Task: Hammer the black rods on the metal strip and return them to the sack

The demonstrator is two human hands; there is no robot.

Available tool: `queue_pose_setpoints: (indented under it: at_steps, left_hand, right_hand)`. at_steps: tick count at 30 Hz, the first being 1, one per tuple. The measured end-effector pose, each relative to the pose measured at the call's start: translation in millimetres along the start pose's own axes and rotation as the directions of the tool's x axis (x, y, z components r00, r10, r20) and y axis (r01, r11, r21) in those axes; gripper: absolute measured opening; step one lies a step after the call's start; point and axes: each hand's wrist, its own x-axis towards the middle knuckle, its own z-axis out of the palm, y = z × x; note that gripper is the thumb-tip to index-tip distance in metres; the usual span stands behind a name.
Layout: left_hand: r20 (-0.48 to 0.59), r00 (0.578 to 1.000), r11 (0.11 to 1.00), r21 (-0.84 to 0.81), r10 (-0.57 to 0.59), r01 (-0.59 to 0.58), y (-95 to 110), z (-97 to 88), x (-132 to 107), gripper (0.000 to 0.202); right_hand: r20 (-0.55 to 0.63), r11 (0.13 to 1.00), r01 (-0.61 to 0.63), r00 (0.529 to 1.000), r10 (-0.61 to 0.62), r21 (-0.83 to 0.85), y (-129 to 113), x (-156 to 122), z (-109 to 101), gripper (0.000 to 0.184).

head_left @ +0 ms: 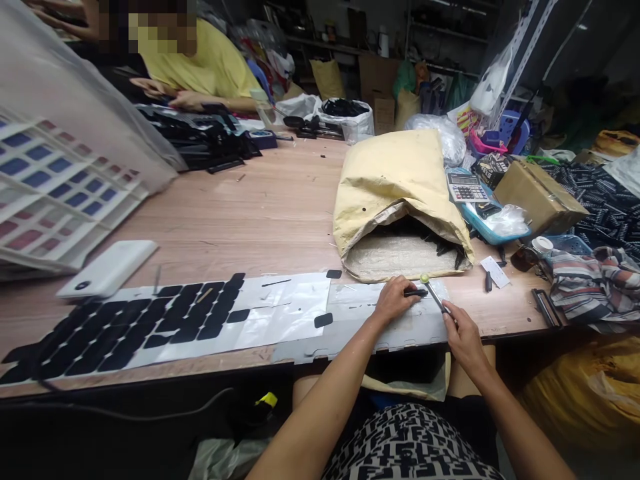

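My left hand (pixel 394 300) is closed on a small black part (pixel 416 293) at the table's front edge. In my right hand (pixel 464 337) is a slim tool with a metal shaft (pixel 434 295) and a round yellow-green end; its exact kind is unclear. The end of the tool is close to the black part; whether they touch I cannot tell. Beneath both lies a grey sheet (pixel 360 317). To the left, a white sheet (pixel 285 290) carries rows of black rounded pads (pixel 175 313). Just beyond my hands, a yellow sack (pixel 390 167) lies with its mouth towards me and black parts inside.
A white power bank (pixel 110 267) and a plastic-wrapped crate (pixel 65 187) stand left. On the right are a calculator (pixel 467 188), a blue basket (pixel 493 227), a cardboard box (pixel 540 193) and a jar (pixel 527 253). Across the table, a person in yellow (pixel 200 60) handles black parts.
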Motion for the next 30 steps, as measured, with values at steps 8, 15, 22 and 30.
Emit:
queue_pose_setpoints:
  at_steps: [8,15,22,30]
  left_hand:
    - [0.053,0.997,0.997,0.042,0.062,-0.064,-6.6,1.6,-4.6,0.01]
    - [0.044,0.995,0.989,0.118,0.085,-0.09,-6.0,1.6,-2.6,0.018]
    - [0.079,0.985,0.987,0.017,0.157,-0.158,21.6,9.4,-79.5,0.028]
    - [0.503,0.792,0.936,0.131,-0.346,0.326,-12.8,45.2,-189.0,0.034]
  right_hand:
    - [-0.043,0.792,0.038,0.996,-0.081,-0.609,20.8,72.2,6.9,0.032]
    - [-0.069,0.754,0.054,0.989,-0.131,-0.654,32.4,73.2,20.7,0.029]
    - [-0.051,0.758,0.039,0.994,-0.095,-0.651,31.5,76.1,20.0,0.028]
    - [-0.044,0.762,0.046,0.994,-0.097,-0.646,34.8,75.0,23.7,0.032]
